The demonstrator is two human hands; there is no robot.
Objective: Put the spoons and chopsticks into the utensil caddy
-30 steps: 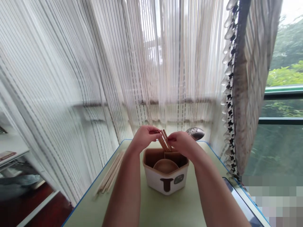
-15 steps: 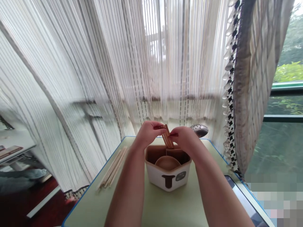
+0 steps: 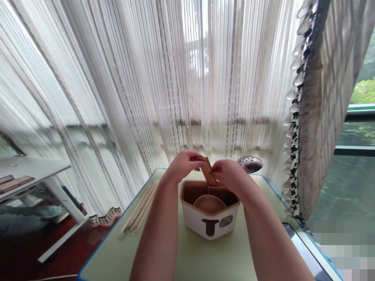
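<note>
Two hands meet above the far side of a white box [image 3: 193, 220]. At the left, the left hand [image 3: 182, 164] has thumb and fingers pinched nearly shut at the top of a slanting bunch of brown sticks [image 3: 208, 175]. The right hand [image 3: 231, 173], also closed to a pinch, grips the bunch lower down, from the right.

As far as can be judged, the bunch is gathered and fairly even, but not let go. Its low ends reach the box's far rim; whether they rest on the bottom cannot be told. A brown round piece [image 3: 210, 203] sits in the near part of the box.

Left of the box, pale sticks [image 3: 140, 208] lie loosely side by side on the table [image 3: 202, 257], with neither hand holding them. A skimmer [image 3: 251, 164] shows just beyond the right hand, its handle hidden. A tablet [image 3: 304, 253] lies near the right edge.
</note>
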